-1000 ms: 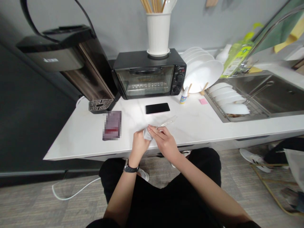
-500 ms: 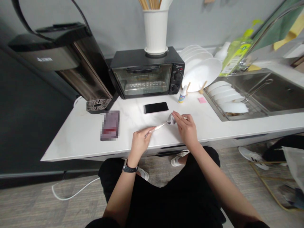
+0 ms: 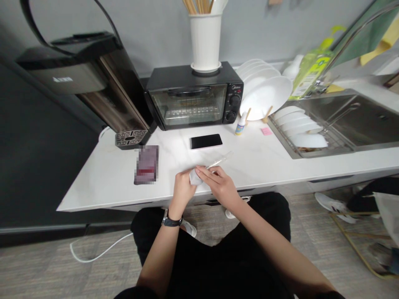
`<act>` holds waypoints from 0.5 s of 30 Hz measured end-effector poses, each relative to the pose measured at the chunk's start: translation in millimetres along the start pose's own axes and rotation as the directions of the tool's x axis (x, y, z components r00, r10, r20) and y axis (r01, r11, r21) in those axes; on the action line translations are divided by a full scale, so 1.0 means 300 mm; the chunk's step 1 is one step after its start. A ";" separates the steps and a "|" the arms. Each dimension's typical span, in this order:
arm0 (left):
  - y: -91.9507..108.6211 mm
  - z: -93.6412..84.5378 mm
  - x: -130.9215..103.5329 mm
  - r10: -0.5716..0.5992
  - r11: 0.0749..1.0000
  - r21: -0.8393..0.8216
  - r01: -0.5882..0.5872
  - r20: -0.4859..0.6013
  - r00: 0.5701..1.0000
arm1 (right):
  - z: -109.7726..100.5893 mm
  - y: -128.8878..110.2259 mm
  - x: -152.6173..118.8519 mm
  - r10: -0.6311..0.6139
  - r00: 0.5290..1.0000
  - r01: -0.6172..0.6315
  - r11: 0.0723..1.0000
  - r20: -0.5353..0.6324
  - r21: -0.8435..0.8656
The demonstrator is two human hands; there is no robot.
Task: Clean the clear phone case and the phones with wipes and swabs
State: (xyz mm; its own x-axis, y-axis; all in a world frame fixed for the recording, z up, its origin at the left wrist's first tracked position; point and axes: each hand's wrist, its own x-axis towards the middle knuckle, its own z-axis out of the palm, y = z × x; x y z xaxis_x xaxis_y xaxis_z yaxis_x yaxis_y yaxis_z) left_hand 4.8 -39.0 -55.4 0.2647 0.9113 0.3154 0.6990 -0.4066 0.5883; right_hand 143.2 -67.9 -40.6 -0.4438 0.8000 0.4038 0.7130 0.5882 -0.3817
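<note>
Sticking out past the right hand (image 3: 220, 186), a thin clear rod (image 3: 220, 161) is angling above the white counter (image 3: 106, 182), near the phone (image 3: 206, 141). The right fingers are pinching a pale cloth (image 3: 195, 177) against the left hand (image 3: 183, 186), whose exact grip is staying hidden.

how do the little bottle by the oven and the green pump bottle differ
The little bottle is far smaller than the pump bottle. The little bottle's top is white, the pump bottle's bright green. The little bottle stands near the oven, the pump bottle by the sink. Both carry labels.
</note>
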 end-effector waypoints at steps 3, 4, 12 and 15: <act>0.018 -0.001 0.004 0.017 1.000 -0.024 -0.016 0.017 1.000 | -0.023 0.062 -0.025 -0.001 1.000 0.001 1.000 0.010 -0.001; 0.023 -0.001 0.006 0.019 0.999 -0.033 -0.018 0.018 1.000 | -0.033 0.088 -0.031 0.018 1.000 -0.018 1.000 -0.006 -0.006; 0.034 0.004 0.010 0.006 0.991 -0.136 -0.007 -0.004 1.000 | -0.083 0.225 -0.019 0.230 0.923 -0.259 0.964 -0.308 -0.056; 0.033 0.007 0.011 -0.001 0.990 -0.138 -0.002 -0.017 1.000 | -0.058 0.189 0.001 0.239 0.913 -0.265 0.964 -0.329 -0.033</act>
State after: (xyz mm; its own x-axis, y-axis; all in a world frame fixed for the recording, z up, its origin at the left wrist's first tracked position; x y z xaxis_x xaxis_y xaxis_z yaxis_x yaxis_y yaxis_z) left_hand 14.0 -39.8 -50.2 0.2526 0.9103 0.3278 0.6000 -0.4132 0.6850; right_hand 193.0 -36.5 -47.6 -0.0559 0.8326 0.5511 0.8226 0.3513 -0.4472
